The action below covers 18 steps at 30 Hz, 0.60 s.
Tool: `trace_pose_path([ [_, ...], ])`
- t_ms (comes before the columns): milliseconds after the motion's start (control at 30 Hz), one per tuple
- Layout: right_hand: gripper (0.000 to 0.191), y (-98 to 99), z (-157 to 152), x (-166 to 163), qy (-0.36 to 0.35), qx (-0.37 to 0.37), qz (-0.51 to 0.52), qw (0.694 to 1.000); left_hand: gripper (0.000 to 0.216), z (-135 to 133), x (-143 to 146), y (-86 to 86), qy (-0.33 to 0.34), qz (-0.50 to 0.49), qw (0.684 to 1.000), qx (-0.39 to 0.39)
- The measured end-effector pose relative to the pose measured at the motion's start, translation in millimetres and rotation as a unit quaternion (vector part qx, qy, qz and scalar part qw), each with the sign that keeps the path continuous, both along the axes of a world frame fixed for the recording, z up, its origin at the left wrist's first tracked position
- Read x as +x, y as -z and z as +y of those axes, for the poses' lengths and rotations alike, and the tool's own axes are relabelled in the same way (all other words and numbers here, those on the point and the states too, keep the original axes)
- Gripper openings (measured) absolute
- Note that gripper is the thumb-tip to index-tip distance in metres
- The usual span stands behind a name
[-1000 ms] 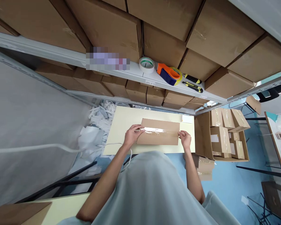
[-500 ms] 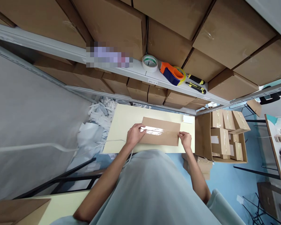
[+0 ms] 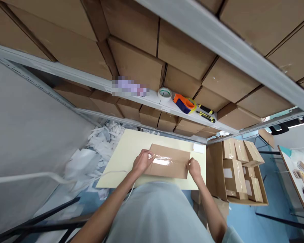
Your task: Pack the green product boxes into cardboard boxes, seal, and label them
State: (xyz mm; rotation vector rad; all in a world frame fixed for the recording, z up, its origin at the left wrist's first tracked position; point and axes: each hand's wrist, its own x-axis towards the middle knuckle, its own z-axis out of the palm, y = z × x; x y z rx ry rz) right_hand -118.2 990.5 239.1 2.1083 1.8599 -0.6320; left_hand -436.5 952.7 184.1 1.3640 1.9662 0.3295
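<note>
A flat brown cardboard box (image 3: 169, 171) lies on the pale yellow table in front of me. Shiny clear packing tape (image 3: 162, 162) runs along the middle of its top. At the box's left edge, my left hand (image 3: 142, 162) is closed in a pinch, with a glossy bit of the tape showing at the fingertips. My right hand (image 3: 194, 168) is closed at the right edge, its thumb and finger pinching there; whether they grip the cardboard or a tape end is hard to see.
On the shelf ahead sit a tape roll (image 3: 164, 93), an orange-and-blue tape dispenser (image 3: 184, 103) and two utility knives (image 3: 205, 113). A large carton (image 3: 215, 168) of small boxes stands right of the table (image 3: 131, 145). Scrap paper (image 3: 101, 141) heaps up at left; a white cable (image 3: 35, 176) crosses there.
The view has tilted up, showing more shelf, so the table sits lower in the picture. My hands stay at the two ends of the box; the left fingertips have drawn toward its left edge.
</note>
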Motion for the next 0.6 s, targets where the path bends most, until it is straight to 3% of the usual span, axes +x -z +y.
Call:
trace_pose_path([
  [167,0.025,-24.3,12.6,-15.4,-0.062,0.029,-0.025,0.997,0.040,18.3,0.0,-8.5,0.039,0.053,0.995,0.073],
  [267,0.030,-52.5,46.5,-27.1,-0.122,0.107,-0.037,0.986,0.047,53.8,6.6,-31.9,0.059,0.036,0.980,0.185],
  [333,0.031,-80.8,79.3,-39.8,-0.158,0.183,-0.035,0.970,0.055,87.3,14.8,-60.7,0.069,0.005,0.962,0.265],
  [467,0.036,-145.6,151.1,-79.4,-0.234,0.315,-0.019,0.920,0.058,151.6,36.0,-137.9,0.082,-0.040,0.922,0.376],
  [533,0.037,-168.0,182.1,-102.2,-0.252,0.324,-0.024,0.911,0.058,172.7,44.2,-171.0,0.074,-0.051,0.909,0.407],
  [600,0.037,-177.4,206.4,-122.6,-0.248,0.301,-0.034,0.920,0.059,184.2,48.0,-192.0,0.056,-0.056,0.903,0.423],
])
